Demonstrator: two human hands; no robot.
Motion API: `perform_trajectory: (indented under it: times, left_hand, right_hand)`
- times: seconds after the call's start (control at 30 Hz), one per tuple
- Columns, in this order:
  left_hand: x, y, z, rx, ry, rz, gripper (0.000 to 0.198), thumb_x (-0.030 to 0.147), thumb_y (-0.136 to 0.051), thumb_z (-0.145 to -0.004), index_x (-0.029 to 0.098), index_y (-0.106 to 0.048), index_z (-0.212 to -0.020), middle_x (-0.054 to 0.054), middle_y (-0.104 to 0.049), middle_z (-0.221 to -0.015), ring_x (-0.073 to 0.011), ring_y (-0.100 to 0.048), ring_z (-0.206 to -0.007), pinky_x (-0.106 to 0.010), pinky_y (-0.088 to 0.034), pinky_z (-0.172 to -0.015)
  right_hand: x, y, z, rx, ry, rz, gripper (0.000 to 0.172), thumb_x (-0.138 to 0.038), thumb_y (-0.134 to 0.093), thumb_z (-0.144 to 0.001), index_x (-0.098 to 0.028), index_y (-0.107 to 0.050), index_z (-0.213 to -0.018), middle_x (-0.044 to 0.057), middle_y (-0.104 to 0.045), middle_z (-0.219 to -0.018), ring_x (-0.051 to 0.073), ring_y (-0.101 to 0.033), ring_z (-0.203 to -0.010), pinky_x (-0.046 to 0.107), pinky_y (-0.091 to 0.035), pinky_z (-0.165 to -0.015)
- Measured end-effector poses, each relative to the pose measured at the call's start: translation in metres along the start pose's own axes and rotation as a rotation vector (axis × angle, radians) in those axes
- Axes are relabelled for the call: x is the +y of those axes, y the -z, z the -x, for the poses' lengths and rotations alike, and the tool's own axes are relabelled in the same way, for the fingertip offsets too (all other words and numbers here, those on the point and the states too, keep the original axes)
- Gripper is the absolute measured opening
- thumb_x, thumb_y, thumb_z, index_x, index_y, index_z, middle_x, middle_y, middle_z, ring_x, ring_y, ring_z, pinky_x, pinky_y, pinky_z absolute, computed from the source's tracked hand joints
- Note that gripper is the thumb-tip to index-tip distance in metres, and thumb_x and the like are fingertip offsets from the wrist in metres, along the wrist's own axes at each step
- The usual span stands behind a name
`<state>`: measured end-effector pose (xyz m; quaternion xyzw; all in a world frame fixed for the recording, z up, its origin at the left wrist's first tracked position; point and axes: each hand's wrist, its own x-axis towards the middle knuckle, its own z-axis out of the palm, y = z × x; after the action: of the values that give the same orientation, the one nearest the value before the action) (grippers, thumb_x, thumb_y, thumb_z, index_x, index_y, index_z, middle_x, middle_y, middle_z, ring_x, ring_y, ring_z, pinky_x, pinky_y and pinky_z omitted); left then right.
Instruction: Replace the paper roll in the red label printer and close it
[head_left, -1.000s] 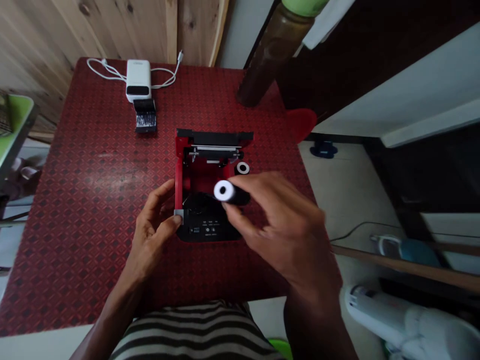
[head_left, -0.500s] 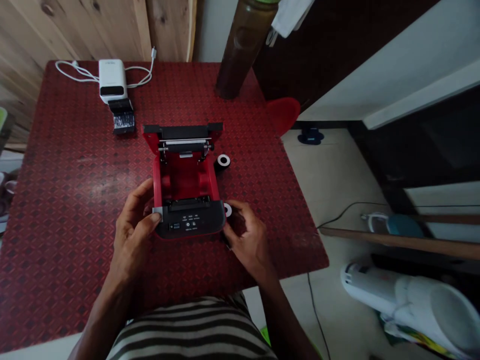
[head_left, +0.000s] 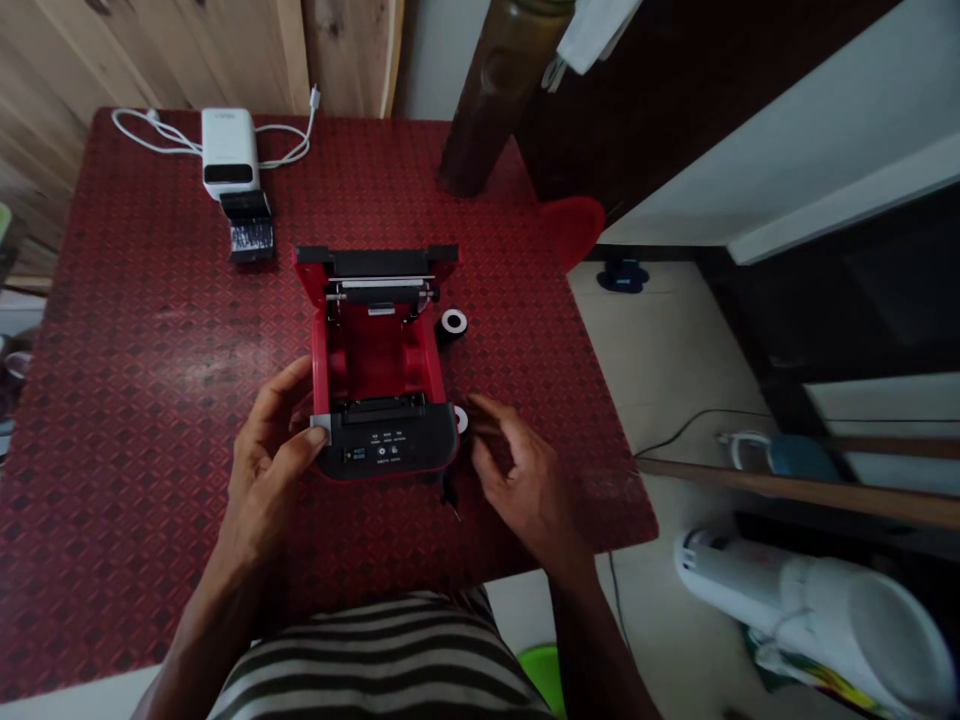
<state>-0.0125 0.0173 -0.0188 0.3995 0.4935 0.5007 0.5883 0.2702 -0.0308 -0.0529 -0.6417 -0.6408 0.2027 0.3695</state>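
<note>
- While the left hand (head_left: pixel 268 468) grips the near-left corner of the open red-and-black printer (head_left: pixel 375 355), its fingers (head_left: pixel 274 392) curl around the printer's side and its thumb (head_left: pixel 304 442) rests against a small grey tab (head_left: pixel 321 429).
- Right hand (head_left: pixel 525 490) is empty, at about 4 o'clock from the printer, with its fingers (head_left: pixel 487 430) loosely apart and just beside a roll.
- That near roll (head_left: pixel 460 420) sits at the printer's right front corner, its white end showing and partly hidden by the printer.
- A second roll (head_left: pixel 453 323) lies at about 3 o'clock, just beside the printer's right wall.
- A tiny dark bit (head_left: pixel 450 495) lies just in front of the printer, too small to tell what it is.
- On the red patterned counter (head_left: pixel 150 420), at about 11 o'clock, stand a white box-shaped device (head_left: pixel 229 150) with a white cable (head_left: pixel 161 130) and a black labelled piece (head_left: pixel 251 228).
- A brown bottle (head_left: pixel 487 120) stands at about 12 o'clock.
</note>
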Motion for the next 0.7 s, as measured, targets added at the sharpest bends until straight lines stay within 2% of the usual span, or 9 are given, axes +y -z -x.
perform_trajectory:
  times: [0.1,0.2,0.3,0.4,0.47,0.6,0.7]
  left_hand:
    - [0.002,-0.002,0.000,0.004,0.003,0.002,0.054,0.046,-0.092,-0.097,0.044,-0.081,-0.150,0.000,-0.077,-0.161,-0.0407,-0.070,-0.152,-0.055,-0.063,-0.120]
    - [0.002,-0.003,0.000,0.010,0.005,0.008,0.053,0.046,-0.092,-0.097,0.043,-0.082,-0.150,0.000,-0.077,-0.161,-0.0399,-0.071,-0.150,-0.054,-0.062,-0.121]
    - [0.001,-0.003,0.001,0.013,0.016,0.022,0.055,0.045,-0.091,-0.098,0.043,-0.081,-0.151,0.001,-0.077,-0.161,-0.0388,-0.072,-0.149,-0.052,-0.062,-0.120]
    - [0.000,-0.001,0.002,0.014,0.023,0.021,0.055,0.044,-0.091,-0.098,0.044,-0.081,-0.152,0.001,-0.078,-0.159,-0.0379,-0.070,-0.151,-0.051,-0.060,-0.122]
    - [0.000,-0.001,0.002,0.014,0.026,0.016,0.055,0.044,-0.090,-0.098,0.044,-0.080,-0.152,0.001,-0.077,-0.159,-0.0378,-0.069,-0.153,-0.051,-0.059,-0.123]
    - [0.003,-0.001,0.003,0.014,0.046,-0.012,0.057,0.047,-0.090,-0.099,0.044,-0.078,-0.155,-0.001,-0.077,-0.160,-0.0386,-0.071,-0.148,-0.054,-0.061,-0.120]
    - [0.006,-0.001,0.004,0.015,0.058,-0.026,0.057,0.050,-0.091,-0.098,0.044,-0.079,-0.154,-0.002,-0.080,-0.154,-0.0359,-0.078,-0.131,-0.051,-0.066,-0.109]
  right_hand:
    - [0.006,0.014,-0.017,0.048,-0.025,0.018,0.037,-0.019,-0.063,-0.102,-0.028,-0.081,-0.134,0.009,-0.090,-0.126,0.028,-0.088,-0.113,0.053,-0.073,-0.104]
    - [0.015,0.020,-0.044,0.094,-0.055,0.008,0.029,-0.026,-0.067,-0.105,-0.028,-0.081,-0.131,0.010,-0.090,-0.126,0.028,-0.087,-0.110,0.052,-0.073,-0.100]
    - [0.023,0.012,-0.076,0.088,-0.064,-0.031,0.034,-0.035,-0.075,-0.103,-0.026,-0.079,-0.135,0.013,-0.087,-0.135,0.027,-0.086,-0.104,0.050,-0.072,-0.096]
    - [0.029,-0.005,-0.103,0.048,-0.041,-0.077,0.049,-0.035,-0.082,-0.093,-0.025,-0.077,-0.141,0.015,-0.084,-0.145,0.030,-0.084,-0.115,0.053,-0.070,-0.099]
    - [0.030,-0.017,-0.115,0.019,-0.021,-0.099,0.051,-0.032,-0.083,-0.089,-0.025,-0.077,-0.140,0.014,-0.084,-0.145,0.031,-0.082,-0.122,0.054,-0.068,-0.103]
    - [0.030,-0.030,-0.125,-0.009,-0.016,-0.126,0.030,-0.035,-0.080,-0.091,-0.027,-0.080,-0.120,0.008,-0.088,-0.124,0.029,-0.081,-0.117,0.056,-0.065,-0.107]
    - [0.025,-0.022,-0.123,0.021,-0.043,-0.147,0.024,-0.039,-0.078,-0.094,-0.026,-0.078,-0.114,0.007,-0.088,-0.115,0.028,-0.081,-0.109,0.056,-0.065,-0.105]
